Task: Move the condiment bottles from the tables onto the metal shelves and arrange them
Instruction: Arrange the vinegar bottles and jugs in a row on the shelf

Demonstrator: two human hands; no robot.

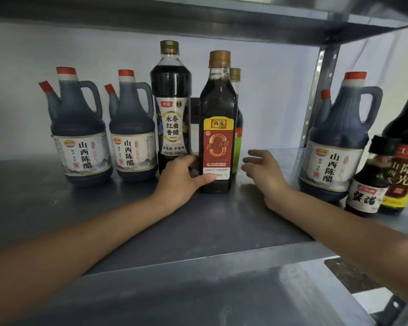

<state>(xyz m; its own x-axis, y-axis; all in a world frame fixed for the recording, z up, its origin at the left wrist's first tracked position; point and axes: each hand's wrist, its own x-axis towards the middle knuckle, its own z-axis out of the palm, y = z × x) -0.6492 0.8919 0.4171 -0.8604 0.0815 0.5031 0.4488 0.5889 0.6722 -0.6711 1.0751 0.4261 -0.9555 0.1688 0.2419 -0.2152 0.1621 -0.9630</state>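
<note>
Grey metal shelf [127, 220], mid tier, w/ a second shelf deck [198, 15] overhead.

Item under handling: square dark glass bottle w/ gold cap and red "DANYU VINEGAR" label [218, 114]. It stands upright on the shelf, approx. centre, fwd of the back row.

Left hand [184, 180]: grip closed round the bottle's lower part. Thumb lies across the white label strip at front; fingers wrap the left side, partly hidden.

Right hand [262, 175]: grip slack, fingers spread and lightly bent, nothing held. It sits just right of the square bottle, not touching it.

Other stock, all upright:
- Tall round dark bottle w/ gold cap and white waisted label [171, 102], just left of the square bottle.
- Green-labelled gold-capped bottle [237, 142] directly behind it, mostly hidden.
- Two dark handled jugs w/ red caps [80, 137] and [132, 137], side by side at far left.
- Right of the perforated upright post [316, 95]: a third handled jug [339, 142], a small black-capped bottle [370, 182] in front of it, and a large dark bottle w/ red-yellow label [405, 149], cut off at frame edge.
</note>
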